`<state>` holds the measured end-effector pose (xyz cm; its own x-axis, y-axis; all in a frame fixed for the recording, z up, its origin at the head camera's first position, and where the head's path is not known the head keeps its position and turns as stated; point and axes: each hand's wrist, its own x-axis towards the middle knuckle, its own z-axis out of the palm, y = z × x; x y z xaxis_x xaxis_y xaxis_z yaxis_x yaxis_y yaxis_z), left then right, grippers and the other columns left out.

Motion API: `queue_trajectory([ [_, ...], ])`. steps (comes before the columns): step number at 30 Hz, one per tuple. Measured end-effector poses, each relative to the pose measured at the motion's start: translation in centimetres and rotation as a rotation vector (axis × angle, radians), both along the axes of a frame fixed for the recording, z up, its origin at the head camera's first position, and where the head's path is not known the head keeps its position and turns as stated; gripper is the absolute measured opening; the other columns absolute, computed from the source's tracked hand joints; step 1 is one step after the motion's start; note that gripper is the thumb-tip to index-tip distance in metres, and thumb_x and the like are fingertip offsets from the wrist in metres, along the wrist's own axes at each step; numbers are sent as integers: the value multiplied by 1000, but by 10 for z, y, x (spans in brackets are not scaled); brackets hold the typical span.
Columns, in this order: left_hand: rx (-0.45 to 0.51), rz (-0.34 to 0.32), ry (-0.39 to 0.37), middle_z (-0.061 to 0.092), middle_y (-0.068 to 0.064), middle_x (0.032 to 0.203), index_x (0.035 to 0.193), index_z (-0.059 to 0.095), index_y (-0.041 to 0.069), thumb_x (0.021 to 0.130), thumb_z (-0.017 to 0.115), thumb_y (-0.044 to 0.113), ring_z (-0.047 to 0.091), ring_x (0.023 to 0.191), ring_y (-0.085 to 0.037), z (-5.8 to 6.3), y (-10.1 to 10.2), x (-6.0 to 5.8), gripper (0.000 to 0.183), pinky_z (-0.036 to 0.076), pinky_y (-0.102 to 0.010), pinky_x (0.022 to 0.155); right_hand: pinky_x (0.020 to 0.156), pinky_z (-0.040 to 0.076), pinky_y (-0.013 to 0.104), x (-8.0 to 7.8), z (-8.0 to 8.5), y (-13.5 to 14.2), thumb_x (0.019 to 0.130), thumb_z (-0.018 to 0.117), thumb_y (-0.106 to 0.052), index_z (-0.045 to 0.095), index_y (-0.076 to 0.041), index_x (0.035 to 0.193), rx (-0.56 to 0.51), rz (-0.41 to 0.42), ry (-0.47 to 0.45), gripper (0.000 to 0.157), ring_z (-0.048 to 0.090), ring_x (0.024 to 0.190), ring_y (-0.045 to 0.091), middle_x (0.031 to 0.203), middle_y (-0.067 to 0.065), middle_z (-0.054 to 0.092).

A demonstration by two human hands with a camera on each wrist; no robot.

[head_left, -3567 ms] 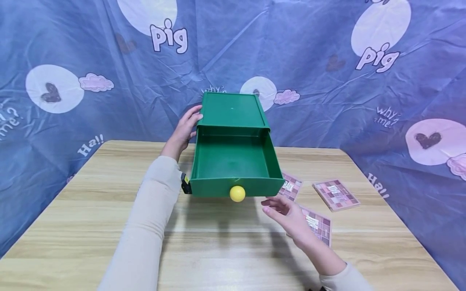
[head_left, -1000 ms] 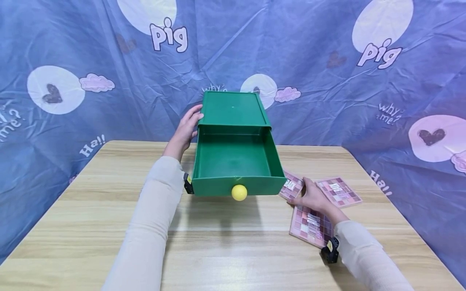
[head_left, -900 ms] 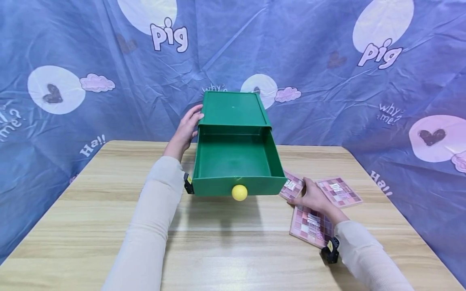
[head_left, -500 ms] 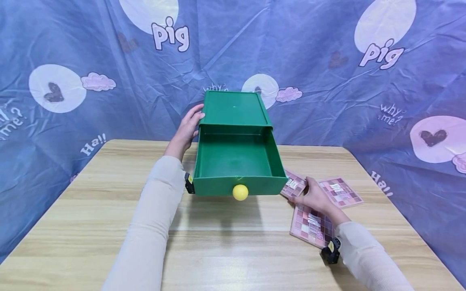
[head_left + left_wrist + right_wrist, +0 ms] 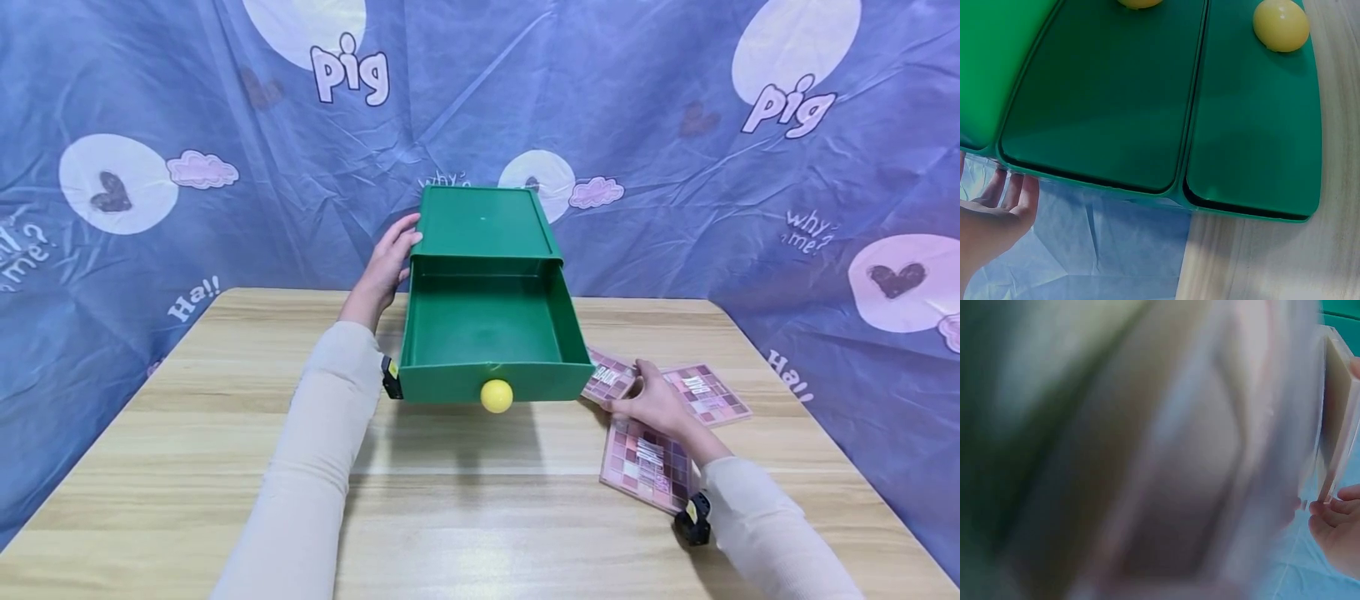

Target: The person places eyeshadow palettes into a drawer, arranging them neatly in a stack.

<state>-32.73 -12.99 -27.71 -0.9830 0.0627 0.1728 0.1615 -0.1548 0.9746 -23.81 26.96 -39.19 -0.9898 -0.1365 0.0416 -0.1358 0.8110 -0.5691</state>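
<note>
A green drawer cabinet (image 5: 483, 221) with yellow round knobs stands in the middle of the table. Its top drawer (image 5: 480, 321) is pulled out, and nothing lies inside. My left hand (image 5: 384, 265) rests against the cabinet's left side with fingers extended; the left wrist view shows the fingertips (image 5: 1030, 187) at that side. With my right hand (image 5: 656, 406) I pinch an eyeshadow palette (image 5: 609, 377) by its right edge, beside the drawer's front right corner. A dark shadow under it suggests it is slightly raised. The drawer front hides part of it.
A second palette (image 5: 651, 467) lies below my right hand, and a third palette (image 5: 705, 393) lies to its right. Lower drawers with a yellow knob (image 5: 1281, 25) are closed. A blue printed cloth (image 5: 300, 208) hangs behind the wooden table (image 5: 187, 467).
My right hand has gone from beside the drawer front to the far palette and now grips it. Over the last half second that palette has shifted slightly right. My left hand stays put.
</note>
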Motion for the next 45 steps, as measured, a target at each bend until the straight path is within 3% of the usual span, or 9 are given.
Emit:
queue_trajectory([
  [7, 0, -4, -2, 34, -4, 131, 129, 39, 18, 84, 48, 23, 34, 114, -21, 1, 0, 0, 47, 24, -45, 90, 86, 25, 55, 3, 6, 4, 65, 69, -45, 13, 13, 130, 7, -22, -11, 104, 31, 109, 47, 125, 34, 28],
  [12, 0, -7, -3, 33, -5, 132, 130, 38, 18, 84, 47, 23, 33, 114, -21, 1, 0, 0, 47, 23, -45, 90, 86, 24, 56, 4, 17, 7, 67, 68, -40, 13, 15, 129, 4, -15, 16, 100, 29, 110, 48, 124, 35, 28],
  [19, -1, 1, 6, 34, -4, 131, 129, 40, 18, 84, 48, 23, 34, 114, -20, 0, 0, 0, 46, 23, -46, 91, 88, 22, 55, 4, 37, 12, 69, 69, -30, 8, 16, 130, -107, -21, 33, 98, 29, 110, 47, 125, 36, 26],
  [34, -6, 7, 7, 36, -4, 129, 129, 40, 20, 84, 48, 23, 35, 113, -20, -3, -1, -4, 46, 23, -46, 91, 87, 20, 57, 7, 70, 20, 72, 66, -35, 3, 13, 132, -55, -42, 62, 99, 24, 112, 49, 126, 36, 23],
  [43, -4, 9, 14, 36, -4, 129, 129, 40, 19, 84, 48, 23, 36, 112, -20, -3, -1, -3, 46, 24, -46, 90, 87, 20, 57, 6, 87, 17, 72, 65, -39, 4, 10, 133, -49, -55, 80, 99, 24, 112, 49, 127, 33, 25],
  [45, -4, 9, 15, 36, -4, 129, 129, 40, 19, 84, 48, 23, 36, 112, -20, -3, -2, -3, 46, 24, -46, 90, 85, 22, 57, 6, 91, 16, 72, 65, -39, 15, 9, 132, -44, -55, 109, 92, 28, 110, 47, 124, 32, 30],
])
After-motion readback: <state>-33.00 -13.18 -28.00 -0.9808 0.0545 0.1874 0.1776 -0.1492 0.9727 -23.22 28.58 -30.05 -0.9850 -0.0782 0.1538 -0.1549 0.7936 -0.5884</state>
